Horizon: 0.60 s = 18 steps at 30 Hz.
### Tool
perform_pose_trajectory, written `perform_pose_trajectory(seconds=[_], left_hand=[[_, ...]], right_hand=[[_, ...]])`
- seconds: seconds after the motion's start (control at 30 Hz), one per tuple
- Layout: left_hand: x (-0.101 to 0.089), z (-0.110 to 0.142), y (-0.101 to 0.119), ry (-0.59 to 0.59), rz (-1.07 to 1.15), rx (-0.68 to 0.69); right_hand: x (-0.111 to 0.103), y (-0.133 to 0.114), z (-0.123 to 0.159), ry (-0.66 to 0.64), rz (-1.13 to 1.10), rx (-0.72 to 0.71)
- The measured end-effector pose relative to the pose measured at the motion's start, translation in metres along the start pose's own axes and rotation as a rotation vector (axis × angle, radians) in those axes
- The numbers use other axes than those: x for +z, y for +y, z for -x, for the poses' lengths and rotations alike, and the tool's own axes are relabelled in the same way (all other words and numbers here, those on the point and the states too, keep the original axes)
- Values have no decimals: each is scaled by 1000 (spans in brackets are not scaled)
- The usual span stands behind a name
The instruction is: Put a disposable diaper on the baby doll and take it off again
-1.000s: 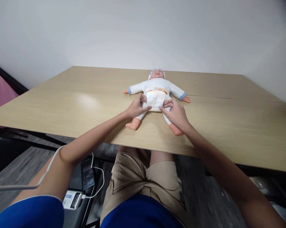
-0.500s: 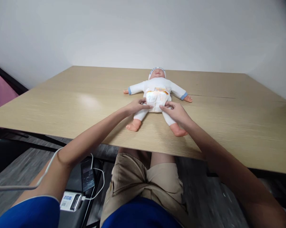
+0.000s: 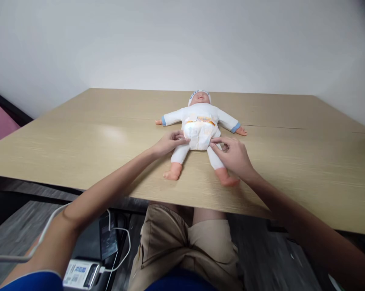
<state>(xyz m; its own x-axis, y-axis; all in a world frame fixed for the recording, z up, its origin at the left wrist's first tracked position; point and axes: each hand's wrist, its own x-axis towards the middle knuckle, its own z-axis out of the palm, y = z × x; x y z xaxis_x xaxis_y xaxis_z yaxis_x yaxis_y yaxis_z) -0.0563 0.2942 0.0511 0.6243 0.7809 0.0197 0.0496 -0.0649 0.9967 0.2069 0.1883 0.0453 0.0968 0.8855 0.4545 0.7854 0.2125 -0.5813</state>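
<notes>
A baby doll (image 3: 199, 110) in a white suit with blue cuffs and a printed white cap lies on its back, arms spread and feet towards me. Round its hips is a white diaper (image 3: 199, 135) with an orange-trimmed printed waistband. My left hand (image 3: 171, 142) pinches the diaper's edge at the leg opening on the left. On the opposite side my right hand (image 3: 231, 151) has thumb and forefinger closed on the other leg edge. Both hands rest close to the doll's thighs, and the fingertips partly hide the edges they hold.
The doll lies on a wide wooden table (image 3: 109, 141) with a thin seam across it, against a white wall (image 3: 182, 44). Below the front edge at left are a phone (image 3: 108, 238) and a power bank (image 3: 81, 274) with a white cable. Something pink (image 3: 0, 123) stands at far left.
Both hands have moved slightly outward along the diaper's leg edges, farther apart than before. The view has tilted a little, so the doll and table sit lower.
</notes>
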Motion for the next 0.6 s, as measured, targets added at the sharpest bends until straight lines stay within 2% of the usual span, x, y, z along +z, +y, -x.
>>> perform_pose_trajectory(seconds=[0.1,0.23,0.3,0.37,0.43,0.53,0.6], left_hand=[[-3,5,1,73,-133,94],[-11,-2,4,355,-448,297],[-16,-14,3,447,-586,419],[-19,-28,0,420,-692,521],[-23,-40,-6,297,-757,591],[-26,-49,-14,124,-785,632],[-27,-50,-17,82,-800,626]], right_hand=[[0,4,2,70,46,-144],[4,22,-17,177,47,-201],[8,32,-33,186,55,-210],[12,42,-47,130,32,-248],[15,50,-57,50,-16,-311],[17,59,-62,-51,-38,-411],[17,62,-61,-80,-16,-453]])
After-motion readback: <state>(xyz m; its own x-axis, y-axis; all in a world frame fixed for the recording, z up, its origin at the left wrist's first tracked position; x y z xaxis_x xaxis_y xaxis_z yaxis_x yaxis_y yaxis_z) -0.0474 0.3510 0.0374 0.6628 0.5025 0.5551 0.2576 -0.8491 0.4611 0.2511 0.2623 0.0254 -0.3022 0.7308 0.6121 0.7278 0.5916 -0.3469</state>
